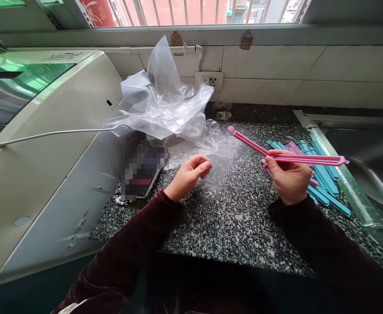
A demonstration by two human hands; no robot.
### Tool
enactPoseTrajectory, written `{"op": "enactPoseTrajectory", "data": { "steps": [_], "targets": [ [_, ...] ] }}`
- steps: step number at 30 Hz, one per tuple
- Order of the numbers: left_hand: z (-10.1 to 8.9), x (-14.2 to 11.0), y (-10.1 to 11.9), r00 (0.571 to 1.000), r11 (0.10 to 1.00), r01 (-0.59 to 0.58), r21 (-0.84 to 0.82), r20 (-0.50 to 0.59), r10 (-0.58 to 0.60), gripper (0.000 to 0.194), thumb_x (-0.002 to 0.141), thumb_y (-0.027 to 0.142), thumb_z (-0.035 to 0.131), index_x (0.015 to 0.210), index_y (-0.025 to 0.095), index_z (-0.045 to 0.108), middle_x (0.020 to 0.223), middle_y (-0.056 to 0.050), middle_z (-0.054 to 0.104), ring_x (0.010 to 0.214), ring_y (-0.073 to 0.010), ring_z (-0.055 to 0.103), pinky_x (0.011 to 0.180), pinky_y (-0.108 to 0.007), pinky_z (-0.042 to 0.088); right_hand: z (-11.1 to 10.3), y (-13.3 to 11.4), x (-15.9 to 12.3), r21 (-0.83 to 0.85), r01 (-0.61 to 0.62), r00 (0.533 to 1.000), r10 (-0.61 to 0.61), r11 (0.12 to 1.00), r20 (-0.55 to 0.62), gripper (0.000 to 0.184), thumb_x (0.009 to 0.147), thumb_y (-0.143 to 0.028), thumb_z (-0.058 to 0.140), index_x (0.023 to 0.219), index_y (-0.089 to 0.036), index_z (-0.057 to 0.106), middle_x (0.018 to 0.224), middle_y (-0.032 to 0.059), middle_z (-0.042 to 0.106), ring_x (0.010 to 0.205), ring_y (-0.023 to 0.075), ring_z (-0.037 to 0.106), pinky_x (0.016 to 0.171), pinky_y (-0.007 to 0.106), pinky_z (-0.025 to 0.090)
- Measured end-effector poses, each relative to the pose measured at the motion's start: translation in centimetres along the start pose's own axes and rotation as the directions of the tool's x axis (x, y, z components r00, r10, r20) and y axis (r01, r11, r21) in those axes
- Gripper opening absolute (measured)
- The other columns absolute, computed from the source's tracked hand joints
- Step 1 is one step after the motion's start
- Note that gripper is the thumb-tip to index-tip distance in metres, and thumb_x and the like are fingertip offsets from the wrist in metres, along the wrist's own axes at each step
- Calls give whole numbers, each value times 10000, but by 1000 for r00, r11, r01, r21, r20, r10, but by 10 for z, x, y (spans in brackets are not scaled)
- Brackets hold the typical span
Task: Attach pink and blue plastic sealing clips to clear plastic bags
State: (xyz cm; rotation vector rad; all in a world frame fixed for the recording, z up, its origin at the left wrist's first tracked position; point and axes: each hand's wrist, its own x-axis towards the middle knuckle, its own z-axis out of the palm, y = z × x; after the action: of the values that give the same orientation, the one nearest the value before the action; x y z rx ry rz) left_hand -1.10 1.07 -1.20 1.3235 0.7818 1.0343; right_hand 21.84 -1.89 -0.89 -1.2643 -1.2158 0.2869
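My right hand [289,176] is closed around a pink bag-sealing clip [309,160], whose two long arms stand apart in a V. Behind and beneath that hand lies a pile of blue sealing clips [322,172], with a few pink and purple ones among them. My left hand [189,174] hovers over the counter with its fingers curled in and the thumb against them. Just beside it is a small clear plastic bag [219,168]; whether the fingers grip its edge cannot be made out.
Crumpled clear plastic bags [175,109] are heaped at the back. A phone [142,174] lies on the speckled counter [237,231], left of my left hand. A large cream appliance [80,109] with a white cable [57,132] bounds the left; a metal sink [371,161] is at right.
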Motion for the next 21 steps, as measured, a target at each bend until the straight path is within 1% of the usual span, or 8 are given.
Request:
{"op": "enactPoseTrajectory", "data": {
  "steps": [2, 4, 6, 8, 11, 14, 18, 21],
  "targets": [
    [1, -2, 2, 999, 999, -34, -35, 35, 35, 227, 758, 374, 581, 703, 161, 525, 619, 33, 480, 561, -76, 416, 548, -216, 348, 1, 1, -1, -4, 4, 999, -4, 1000, 41, 120, 706, -225, 681, 814, -185, 647, 647, -12, 616, 505, 107, 576, 483, 256, 515],
    [3, -4, 5, 996, 998, -47, -28, 78, 49, 232, 761, 373, 579, 692, 163, 509, 623, 34, 473, 564, -74, 413, 554, -217, 350, 5, 0, -7, 14, 13, 994, -14, 1000, 110, 113, 717, -229, 671, 815, -180, 644, 671, -3, 625, 513, 109, 580, 487, 258, 517],
    [7, -6, 6, 992, 1000, -25, 14, 121, 23, 243, 758, 378, 586, 693, 159, 503, 608, 41, 453, 554, -69, 397, 544, -215, 336, 9, -4, -17, 40, 17, 982, -24, 999, 186, 124, 735, -239, 655, 839, -174, 638, 725, 15, 637, 559, 118, 599, 512, 263, 529],
    [12, -7, 7, 990, 998, 16, 56, 142, -24, 273, 748, 399, 596, 685, 152, 497, 584, 48, 432, 536, -64, 376, 523, -213, 310, 12, -9, -26, 59, 33, 965, -47, 998, 258, 137, 752, -242, 639, 869, -172, 633, 785, 34, 644, 634, 135, 620, 553, 273, 543],
    [16, -8, 5, 992, 997, 56, 54, 112, -61, 351, 719, 462, 607, 638, 151, 467, 542, 59, 397, 500, -56, 334, 489, -217, 264, 13, -13, -36, 61, 76, 940, -92, 995, 329, 125, 762, -217, 629, 880, -178, 634, 815, 45, 643, 720, 155, 631, 616, 292, 550],
    [17, -7, 4, 995, 997, 72, -2, 70, -72, 384, 694, 503, 616, 638, 146, 486, 521, 66, 364, 473, -49, 299, 465, -218, 224, 14, -15, -40, 63, 97, 929, -113, 993, 352, 116, 769, -196, 621, 883, -182, 633, 820, 44, 644, 733, 157, 632, 648, 305, 547],
    [17, -6, 2, 994, 993, 104, -61, 31, -102, 390, 677, 505, 635, 636, 133, 525, 498, 67, 357, 447, -43, 275, 447, -219, 196, 14, -14, -41, 56, 95, 915, -109, 994, 388, 117, 773, -208, 618, 887, -185, 630, 818, 46, 644, 739, 162, 630, 648, 309, 543],
    [17, -6, 0, 992, 986, 126, -107, -8, -127, 369, 677, 484, 645, 651, 126, 562, 474, 71, 349, 438, -45, 282, 446, -217, 201, 14, -14, -41, 46, 95, 911, -106, 994, 398, 120, 772, -211, 620, 888, -185, 628, 813, 46, 642, 736, 161, 626, 647, 305, 539]
  ]
}}
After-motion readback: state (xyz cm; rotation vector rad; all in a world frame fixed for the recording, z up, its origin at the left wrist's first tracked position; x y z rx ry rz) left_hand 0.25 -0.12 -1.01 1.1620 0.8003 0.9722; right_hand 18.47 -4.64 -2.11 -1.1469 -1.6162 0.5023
